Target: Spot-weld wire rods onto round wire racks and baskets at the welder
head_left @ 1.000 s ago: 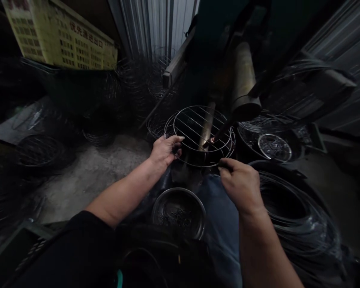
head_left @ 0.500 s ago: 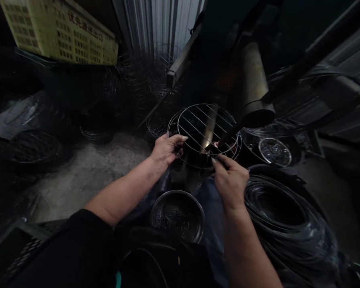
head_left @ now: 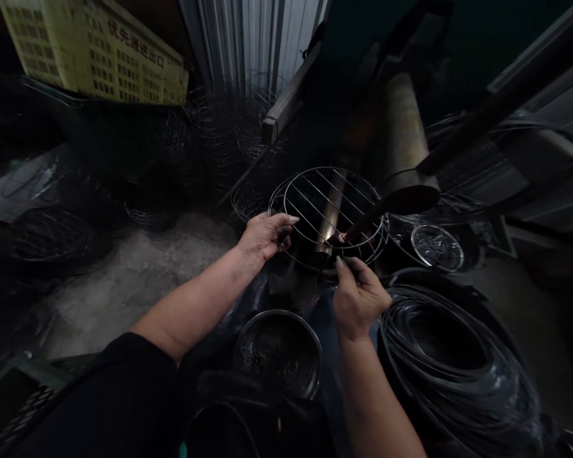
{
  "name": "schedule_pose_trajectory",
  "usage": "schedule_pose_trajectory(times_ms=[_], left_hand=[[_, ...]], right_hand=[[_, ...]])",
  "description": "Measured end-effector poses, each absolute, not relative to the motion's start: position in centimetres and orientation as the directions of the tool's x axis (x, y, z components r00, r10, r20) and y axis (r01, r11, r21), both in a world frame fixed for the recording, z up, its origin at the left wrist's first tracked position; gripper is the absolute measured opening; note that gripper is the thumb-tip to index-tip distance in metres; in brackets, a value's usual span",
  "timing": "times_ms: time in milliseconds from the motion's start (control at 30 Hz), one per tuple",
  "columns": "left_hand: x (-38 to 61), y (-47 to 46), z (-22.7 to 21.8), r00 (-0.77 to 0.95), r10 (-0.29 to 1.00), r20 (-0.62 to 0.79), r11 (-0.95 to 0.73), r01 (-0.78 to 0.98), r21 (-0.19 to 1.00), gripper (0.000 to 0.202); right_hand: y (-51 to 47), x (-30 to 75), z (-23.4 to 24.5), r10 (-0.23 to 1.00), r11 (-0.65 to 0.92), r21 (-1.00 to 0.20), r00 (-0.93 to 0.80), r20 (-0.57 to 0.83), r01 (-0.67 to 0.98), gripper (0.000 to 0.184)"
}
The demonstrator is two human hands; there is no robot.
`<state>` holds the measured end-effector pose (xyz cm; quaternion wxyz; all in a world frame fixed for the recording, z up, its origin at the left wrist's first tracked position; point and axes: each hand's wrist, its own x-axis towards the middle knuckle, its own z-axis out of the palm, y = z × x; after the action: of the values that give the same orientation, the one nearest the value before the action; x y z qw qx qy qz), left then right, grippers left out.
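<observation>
Right hand (head_left: 358, 299) shifted inward since last frame, fingers pinched at lower edge of round wire rack (head_left: 332, 168); left hand (head_left: 266, 236) curled around rim.

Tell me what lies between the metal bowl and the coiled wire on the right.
In the head view, the person's right forearm and a denim-clad leg lie between the metal bowl and the coiled wire.

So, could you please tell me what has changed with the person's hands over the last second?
The right hand has moved left, in under the round wire rack, its fingertips now at the lower rim; no clear new grip or release shows. The left hand stays on the rack's left side.
</observation>
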<state>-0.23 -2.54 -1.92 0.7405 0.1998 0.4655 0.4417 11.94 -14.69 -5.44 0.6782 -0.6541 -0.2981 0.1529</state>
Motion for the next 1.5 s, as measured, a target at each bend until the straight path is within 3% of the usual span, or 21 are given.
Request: schedule_pose_trajectory(times_ms=[300,567,700,867,1300,1500], left_hand=[[0.0,-1.9,-1.6,0.169,0.830,-0.531,0.541,-0.474,0.695,0.037],[0.5,-1.2,-1.6,0.162,0.814,-0.558,0.563,-0.456,0.689,0.031],[0.6,-1.1,-1.3,0.148,0.828,-0.541,0.544,-0.449,0.709,0.030],[0.7,-1.2,-1.2,0.143,0.819,-0.556,0.558,-0.425,0.713,0.026],[0.7,-1.5,-2.1,0.135,0.806,-0.576,0.567,-0.455,0.687,0.031],[-1.1,-7.6,-2.2,0.165,0.884,-0.437,0.436,-0.628,0.644,0.047]], right_hand=[[-14.1,12.5,-6.0,0.588,0.073,-0.974,0.779,0.217,0.216,0.024],[-13.2,12.5,-5.0,0.596,0.096,-0.984,0.783,0.177,0.149,0.019],[-13.4,13.1,-5.1,0.640,0.088,-0.992,0.759,0.122,0.085,0.022],[-14.3,13.5,-5.5,0.700,0.023,-0.992,0.707,0.102,0.120,0.029],[-14.0,14.2,-5.8,0.688,0.047,-0.997,0.722,0.077,0.061,0.032],[-14.0,16.8,-6.5,0.734,0.026,-0.964,0.650,0.198,0.265,0.030]])
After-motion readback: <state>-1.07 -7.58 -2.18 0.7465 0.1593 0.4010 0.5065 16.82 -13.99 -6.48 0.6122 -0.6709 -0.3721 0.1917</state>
